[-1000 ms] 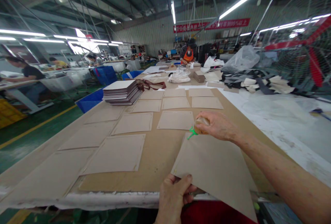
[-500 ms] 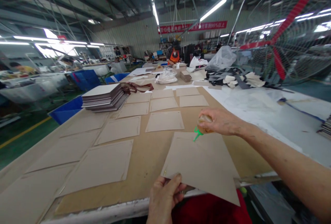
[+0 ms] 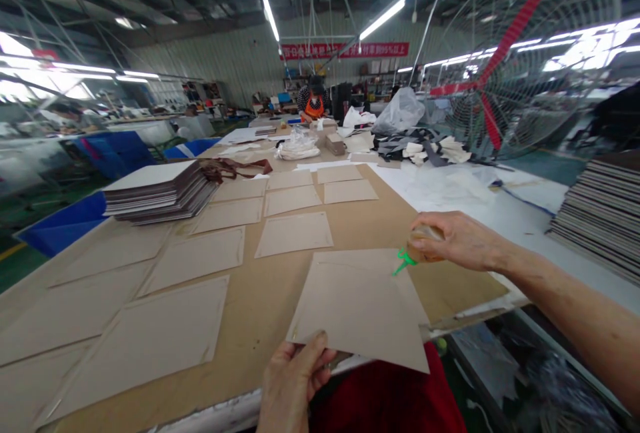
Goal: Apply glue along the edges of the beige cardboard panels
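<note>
My left hand (image 3: 299,373) pinches the near left corner of a grey-brown cardboard sheet (image 3: 360,306), thumb on top. The sheet lies on the table and overhangs its front edge. In my right hand (image 3: 453,239) is a glue bottle (image 3: 425,241), tilted down, its green nozzle (image 3: 404,261) at the sheet's far right corner. A thin line of glue runs along the far edge, and a small bead shows near the left hand. Similar cardboard sheets (image 3: 150,333) lie in rows on the left, with faint glue marks along their edges.
A stack of boards (image 3: 155,193) stands at the back left beside brown straps (image 3: 235,169). Another tall stack (image 3: 600,213) is at the right. Plastic bags (image 3: 400,113) and dark scraps (image 3: 415,146) lie farther back. A large fan (image 3: 485,83) stands right; a person in an orange apron (image 3: 314,105) is across.
The glue bottle has moved right along the sheet's far edge to its right corner. My left hand keeps its hold on the near corner. The view has turned to the right.
</note>
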The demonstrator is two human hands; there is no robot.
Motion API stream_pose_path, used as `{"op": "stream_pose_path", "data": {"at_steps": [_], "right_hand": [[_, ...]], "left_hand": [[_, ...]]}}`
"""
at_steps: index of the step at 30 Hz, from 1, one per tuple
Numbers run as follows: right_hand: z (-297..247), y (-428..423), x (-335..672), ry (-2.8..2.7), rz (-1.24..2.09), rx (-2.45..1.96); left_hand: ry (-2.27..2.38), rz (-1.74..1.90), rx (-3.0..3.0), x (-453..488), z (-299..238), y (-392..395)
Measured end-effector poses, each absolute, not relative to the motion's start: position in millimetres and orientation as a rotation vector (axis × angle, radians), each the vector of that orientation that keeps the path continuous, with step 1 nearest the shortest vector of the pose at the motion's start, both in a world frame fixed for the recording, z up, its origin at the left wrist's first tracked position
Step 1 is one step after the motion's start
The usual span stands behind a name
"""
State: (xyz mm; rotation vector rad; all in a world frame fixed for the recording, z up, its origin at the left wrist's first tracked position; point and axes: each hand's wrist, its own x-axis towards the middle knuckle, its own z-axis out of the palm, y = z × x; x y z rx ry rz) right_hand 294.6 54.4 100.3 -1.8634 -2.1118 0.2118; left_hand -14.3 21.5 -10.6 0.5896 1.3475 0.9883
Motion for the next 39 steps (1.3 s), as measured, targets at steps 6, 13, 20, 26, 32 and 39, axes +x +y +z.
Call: {"op": "stream_pose_path", "data": {"at_steps": [6, 13, 20, 26, 32, 39], "right_hand": [[98.4, 43.1, 302.3, -2.048, 0.284, -1.856], [98.8, 22.8, 298.3, -2.092, 0.206, -1.823], [102.5, -20.2, 274.6, -2.210, 0.244, -1.706], [101.3, -49.6, 262.8, -2.245, 0.346, -1.677], [95.0, -65.1, 262.7, -2.220, 0.329, -1.666], [89.7, -54.5, 269.7, -2.207, 0.303, -1.665]], "left_hand": [[1.329, 0.982, 0.605, -15.7, -9.0, 20.6], [1.318, 0.988, 0.558, -16.8, -11.7, 24.5], [1.283, 0.980, 0.568, -19.8, -15.6, 24.5], [1.261, 0.989, 0.556, -20.1, -14.8, 23.9], [1.290, 0.979, 0.541, -17.7, -9.1, 24.1], [1.302, 0.972, 0.566, -18.2, -12.9, 25.3]]}}
